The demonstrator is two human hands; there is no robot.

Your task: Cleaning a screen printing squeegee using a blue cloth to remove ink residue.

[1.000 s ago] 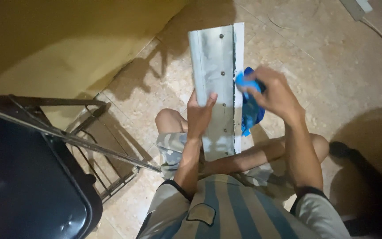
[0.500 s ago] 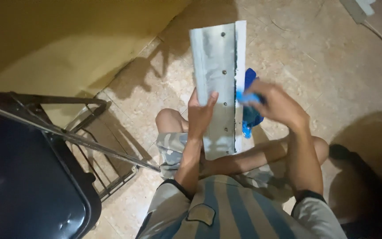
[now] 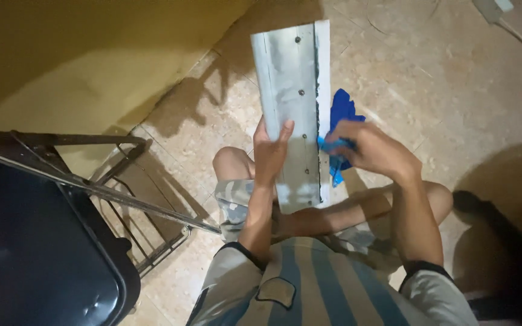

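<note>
While I sit cross-legged on the tiled floor (image 3: 454, 78), my left hand (image 3: 271, 151) is wrapped around the left edge of the long grey metal panel (image 3: 291, 102), thumb laid across its face, propping it upright over my lap. My right hand (image 3: 367, 148) is pinched tight on a blue cloth (image 3: 342, 111), pressing it against the panel's white right edge. Down at my left, a black folding chair (image 3: 37, 241) stands by the yellow wall (image 3: 80, 54).
</note>
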